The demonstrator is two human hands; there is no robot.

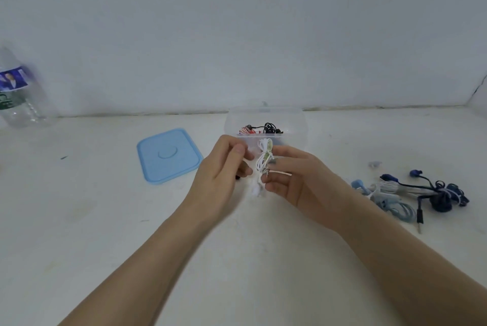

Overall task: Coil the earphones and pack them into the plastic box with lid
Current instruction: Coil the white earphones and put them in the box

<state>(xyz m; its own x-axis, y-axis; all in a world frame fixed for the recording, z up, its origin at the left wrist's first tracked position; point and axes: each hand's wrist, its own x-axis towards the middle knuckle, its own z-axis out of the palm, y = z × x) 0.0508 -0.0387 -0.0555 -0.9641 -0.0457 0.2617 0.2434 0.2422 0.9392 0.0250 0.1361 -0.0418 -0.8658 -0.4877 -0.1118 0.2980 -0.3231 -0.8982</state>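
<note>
Between both hands (221, 167): white earphones (264, 159), coiled.

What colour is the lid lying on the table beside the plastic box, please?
Light blue; the lid shows plainly in the head view.

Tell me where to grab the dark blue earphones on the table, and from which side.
Grip the dark blue earphones at the bundled coil, coming down from above. The coil is the thickest, most compact part, bound by a white tie; the earbuds and plug trail loose on thin cord. They lie on the table, beyond the right hand.
</note>
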